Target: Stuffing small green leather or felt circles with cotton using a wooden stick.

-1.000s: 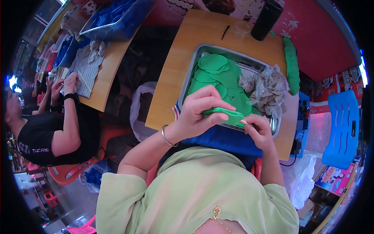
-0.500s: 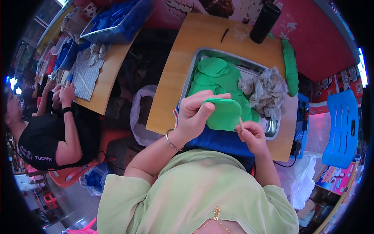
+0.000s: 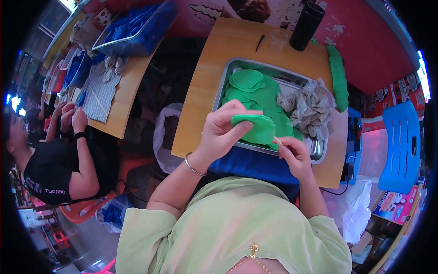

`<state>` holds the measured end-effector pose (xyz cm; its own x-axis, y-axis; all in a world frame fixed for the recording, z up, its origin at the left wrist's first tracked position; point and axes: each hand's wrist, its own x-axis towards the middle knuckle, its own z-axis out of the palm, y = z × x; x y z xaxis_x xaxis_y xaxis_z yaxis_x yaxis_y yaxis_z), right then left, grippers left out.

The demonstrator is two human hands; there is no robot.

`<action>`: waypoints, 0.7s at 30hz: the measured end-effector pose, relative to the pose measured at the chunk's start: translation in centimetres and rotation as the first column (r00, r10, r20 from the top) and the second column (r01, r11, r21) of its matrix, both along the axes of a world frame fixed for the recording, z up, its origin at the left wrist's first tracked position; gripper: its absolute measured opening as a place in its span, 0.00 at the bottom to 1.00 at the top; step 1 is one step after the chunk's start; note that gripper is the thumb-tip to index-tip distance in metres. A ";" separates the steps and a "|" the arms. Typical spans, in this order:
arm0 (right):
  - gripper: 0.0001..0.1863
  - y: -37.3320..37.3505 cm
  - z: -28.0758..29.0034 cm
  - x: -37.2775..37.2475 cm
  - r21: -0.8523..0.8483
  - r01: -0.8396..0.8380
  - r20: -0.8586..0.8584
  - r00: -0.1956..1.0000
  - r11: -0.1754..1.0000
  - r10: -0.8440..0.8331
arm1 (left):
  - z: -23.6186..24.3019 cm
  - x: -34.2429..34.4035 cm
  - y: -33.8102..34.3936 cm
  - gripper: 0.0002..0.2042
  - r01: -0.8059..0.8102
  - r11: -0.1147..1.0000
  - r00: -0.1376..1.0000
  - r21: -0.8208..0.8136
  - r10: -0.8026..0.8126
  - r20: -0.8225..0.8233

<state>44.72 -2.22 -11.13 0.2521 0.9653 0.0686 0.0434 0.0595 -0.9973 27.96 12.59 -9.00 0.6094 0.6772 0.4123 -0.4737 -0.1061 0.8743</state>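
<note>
My left hand pinches a thin green fabric piece between thumb and fingers, holding it up over the near edge of a metal tray. A slim pale stick is gripped by the fingertips of my right hand; its upper end meets the lower right edge of the green piece. Whether the tip is behind or inside the piece I cannot tell. Behind my hands, the tray holds a pile of flat green pieces and a crumpled heap of greyish, thin material.
The wooden table also bears a black cylinder, a clear cup and a long green roll. At right stands a blue plastic chair. To the left a co-worker sits by another table with blue-filled bins.
The green piece has tilted flatter and moved slightly left and up with my left hand. My right hand with the stick has shifted a little left and upward.
</note>
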 end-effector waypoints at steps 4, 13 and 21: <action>0.09 0.3 0.9 0.4 0.032 0.005 0.277 0.961 0.999 -0.014 | 1.7 -1.0 0.8 0.10 0.031 0.999 0.994 -0.028 -0.034 -0.106; 0.11 0.0 0.7 -1.0 -0.053 -0.072 -0.210 0.976 0.996 0.060 | 0.4 -0.4 0.5 0.13 -0.165 0.984 0.986 0.073 0.164 0.018; 0.12 -0.2 0.6 -1.1 -0.125 -0.084 -0.276 0.960 0.989 0.047 | -0.9 0.3 0.3 0.14 -0.076 0.988 0.978 -0.136 0.100 0.181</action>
